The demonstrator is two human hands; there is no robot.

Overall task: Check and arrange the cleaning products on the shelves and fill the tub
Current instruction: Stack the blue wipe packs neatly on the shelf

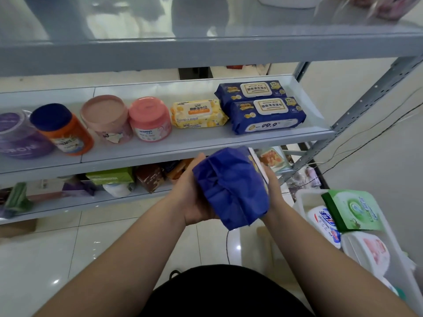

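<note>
The left hand (194, 195) and right hand (273, 186) grasp a blue pack (231, 188) between them. The shelf (183, 143) lies just beyond them, and the tub (301, 203) is right of the right hand.

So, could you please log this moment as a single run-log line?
left hand: holds blue wipes pack | right hand: holds blue wipes pack | where: in front of middle shelf | tub: holds several packs

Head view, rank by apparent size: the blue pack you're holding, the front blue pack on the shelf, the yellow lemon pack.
1. Held blue pack, though nearest the camera.
2. Front blue shelf pack.
3. Yellow lemon pack.
</note>
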